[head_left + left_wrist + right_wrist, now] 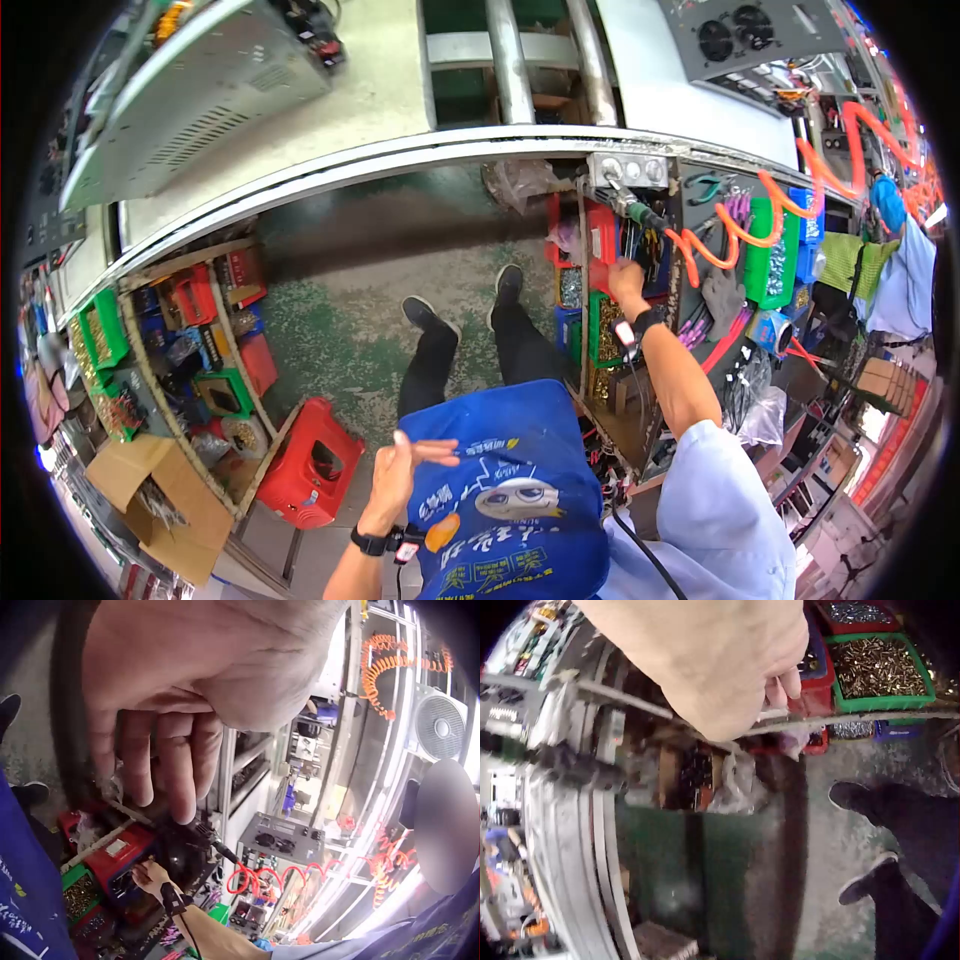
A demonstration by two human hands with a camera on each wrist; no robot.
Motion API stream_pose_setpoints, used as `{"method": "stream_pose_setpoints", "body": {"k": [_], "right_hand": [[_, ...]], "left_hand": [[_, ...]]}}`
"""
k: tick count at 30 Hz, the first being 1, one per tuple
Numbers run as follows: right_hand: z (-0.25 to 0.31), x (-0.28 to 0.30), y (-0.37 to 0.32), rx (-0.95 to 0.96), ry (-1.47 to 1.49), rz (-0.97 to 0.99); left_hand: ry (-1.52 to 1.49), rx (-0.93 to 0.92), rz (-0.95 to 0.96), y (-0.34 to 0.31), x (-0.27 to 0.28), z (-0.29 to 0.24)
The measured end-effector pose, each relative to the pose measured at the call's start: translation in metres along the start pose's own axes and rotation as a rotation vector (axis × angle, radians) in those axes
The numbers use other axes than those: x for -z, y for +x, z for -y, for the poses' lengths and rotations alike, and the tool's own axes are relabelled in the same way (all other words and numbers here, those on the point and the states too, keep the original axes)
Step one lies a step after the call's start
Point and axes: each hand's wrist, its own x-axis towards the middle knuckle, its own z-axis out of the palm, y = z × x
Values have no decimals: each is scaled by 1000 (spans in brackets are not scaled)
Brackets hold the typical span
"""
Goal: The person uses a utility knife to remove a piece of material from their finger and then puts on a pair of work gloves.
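Note:
In the head view the left hand (395,478) is held before the blue apron (515,500), palm up, fingers extended and holding nothing. Its fingers hang slightly bent in the left wrist view, the hand (187,697) touching no object. The right hand (628,285) is at the small-parts bins under the bench edge, beside a red bin (601,235). From the right wrist, the right hand (727,667) covers part of a blue bin (814,664) next to a green bin (877,671) of brass-coloured screws; most of its fingers are hidden, so any grip cannot be told.
A tool (640,212) on a coiled orange hose (770,215) lies by the bench edge above the right hand. Metal cases, one a grey panel (210,115), stand on the bench. At the left are shelves of bins and a red stool (312,470).

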Motion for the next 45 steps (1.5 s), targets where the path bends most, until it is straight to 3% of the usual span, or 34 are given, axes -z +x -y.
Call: {"method": "stream_pose_setpoints", "body": {"k": [3, 5, 7, 10, 13, 16, 18, 22, 26, 27, 29, 32, 34, 37, 39, 40, 41, 43, 45], "right_hand": [[-24, -30, 72, -91, -67, -217], [-25, -39, 106, -110, -144, -327], [-35, -44, 134, -48, -223, -266], [-56, -61, 158, -144, -452, -172], [-76, -68, 165, -98, -516, -158], [-117, -92, 185, 137, -422, -346], [-105, -87, 175, 246, -254, -463], [4, -29, 95, 252, 117, -371], [74, 12, -47, 406, 285, -110], [95, 32, -95, 410, 354, 16], [132, 76, -178, 583, 321, 28], [187, 162, -269, 659, 374, 267], [203, 194, -299, 767, 337, 316], [230, 246, -331, 778, 615, 405], [227, 267, -335, 627, 502, 729], [222, 265, -336, 380, 738, 1037], [221, 271, -343, 400, 943, 1103], [226, 283, -360, 542, 996, 1062], [231, 294, -371, 555, 931, 1041]], "left_hand": [[9, 157, 0, 31, 8, 36], [82, 154, -2, 53, 10, 65], [11, 82, -41, 70, 2, 78], [18, 93, 15, 93, 7, 83], [108, 141, 1, 106, 13, 80], [210, 89, -60, 105, 15, 65], [236, 64, -72, 100, 11, 48], [285, -34, -64, 87, -9, 11], [494, -312, -51, 83, -47, -43], [494, -353, -62, 81, -60, -59], [304, -312, -65, 80, -84, -74], [432, -370, -43, 71, -108, -95], [281, -476, -17, 49, -124, -113], [5, -396, 38, 18, -118, -132], [-57, -411, 114, 1, -107, -144], [-87, -414, 153, -8, -101, -149], [-118, -418, 194, -16, -97, -154], [-187, -446, 274, -31, -93, -159], [-152, -478, 285, -47, -90, -162]]}}
